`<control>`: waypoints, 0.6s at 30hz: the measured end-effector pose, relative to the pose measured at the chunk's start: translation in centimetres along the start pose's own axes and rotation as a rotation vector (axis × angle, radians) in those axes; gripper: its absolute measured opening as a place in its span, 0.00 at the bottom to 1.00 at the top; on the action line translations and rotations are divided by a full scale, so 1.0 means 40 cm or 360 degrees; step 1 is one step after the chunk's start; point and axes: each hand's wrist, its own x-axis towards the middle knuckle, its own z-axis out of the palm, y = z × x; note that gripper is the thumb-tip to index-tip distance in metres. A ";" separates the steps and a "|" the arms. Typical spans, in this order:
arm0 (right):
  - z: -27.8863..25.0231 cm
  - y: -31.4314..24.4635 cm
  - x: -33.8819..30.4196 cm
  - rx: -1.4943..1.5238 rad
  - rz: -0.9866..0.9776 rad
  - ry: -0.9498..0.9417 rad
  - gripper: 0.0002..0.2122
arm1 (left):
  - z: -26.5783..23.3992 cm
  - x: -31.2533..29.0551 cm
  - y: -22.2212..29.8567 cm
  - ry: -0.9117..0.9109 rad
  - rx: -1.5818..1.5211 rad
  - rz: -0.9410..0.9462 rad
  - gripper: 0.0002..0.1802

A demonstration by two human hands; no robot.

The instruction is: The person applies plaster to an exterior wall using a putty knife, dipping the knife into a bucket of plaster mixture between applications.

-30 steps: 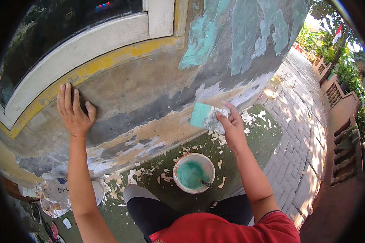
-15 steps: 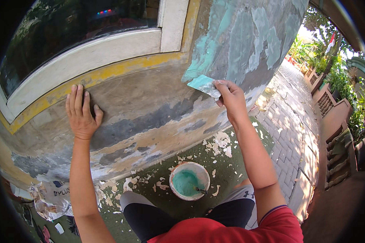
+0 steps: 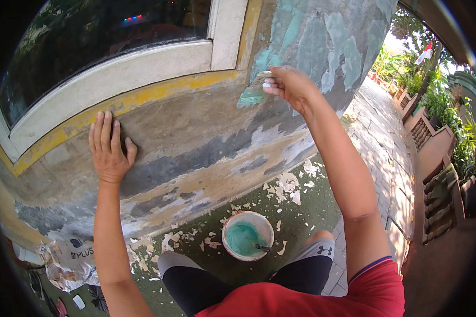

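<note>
My left hand (image 3: 110, 153) lies against the bare grey-brown wall (image 3: 180, 113) just under the yellow border, its fingers stretched out and holding nothing. Between the thumb and fingers of my right hand (image 3: 293, 89) is a thin, flat putty spreader (image 3: 259, 80), partly hidden by the fingers. It is held against the wall near the window's lower right corner, at a smear of wet turquoise putty (image 3: 250, 98). White residue marks those fingertips. On the ground between my legs stands a round white bucket (image 3: 270, 228) with turquoise putty (image 3: 242, 238) and a tool handle (image 3: 261, 246) inside.
A white window frame (image 3: 143, 66) juts above the yellow border (image 3: 158, 94). Paint flakes (image 3: 286, 182) litter the green ground by the wall's foot. A crumpled printed bag (image 3: 69, 261) lies at lower left. A paved path (image 3: 378, 153) and a low balustrade (image 3: 439, 145) run along the right.
My right hand has moved up with the spreader and turned, so the spreader's face is now seen at a steeper angle. My left hand stays nearly in place on the wall.
</note>
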 end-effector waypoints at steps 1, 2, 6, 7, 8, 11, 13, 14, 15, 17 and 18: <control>0.000 -0.010 0.006 -0.0022 -0.0003 0.0003 0.10 | 0.000 0.000 -0.001 -0.0001 0.0002 0.0002 0.29; -0.004 -0.020 0.010 -0.0044 -0.0005 0.0007 0.10 | 0.000 0.000 -0.002 -0.0003 0.0002 0.0004 0.29; -0.003 -0.060 0.020 -0.0041 -0.0057 0.0026 0.11 | -0.003 0.001 -0.004 -0.0021 -0.0019 0.0004 0.29; -0.010 -0.074 0.024 -0.0049 -0.0053 0.0000 0.11 | -0.003 0.000 -0.004 -0.0020 -0.0024 0.0004 0.29; -0.024 -0.093 0.025 -0.0056 -0.0049 -0.0027 0.11 | -0.002 0.000 -0.003 -0.0019 -0.0029 0.0004 0.29; -0.064 -0.139 0.004 -0.0055 -0.0038 -0.0135 0.10 | -0.012 0.004 -0.009 -0.0034 -0.0014 0.0001 0.29; -0.094 -0.157 -0.019 -0.0131 -0.0014 -0.0132 0.09 | -0.001 -0.002 0.001 -0.0035 -0.0028 -0.0011 0.30; -0.104 -0.158 -0.035 -0.0202 0.0022 -0.0087 0.09 | 0.005 -0.004 0.006 -0.0036 -0.0036 -0.0017 0.30; -0.106 -0.158 -0.052 -0.0261 0.0053 -0.0054 0.09 | 0.000 -0.003 0.002 -0.0040 -0.0027 -0.0014 0.30; -0.109 -0.141 -0.072 -0.0361 0.0134 -0.0039 0.08 | -0.008 -0.002 -0.004 -0.0049 -0.0011 -0.0010 0.30; -0.117 -0.121 -0.078 -0.0405 0.0183 -0.0048 0.08 | -0.007 -0.001 -0.002 -0.0046 -0.0014 -0.0010 0.30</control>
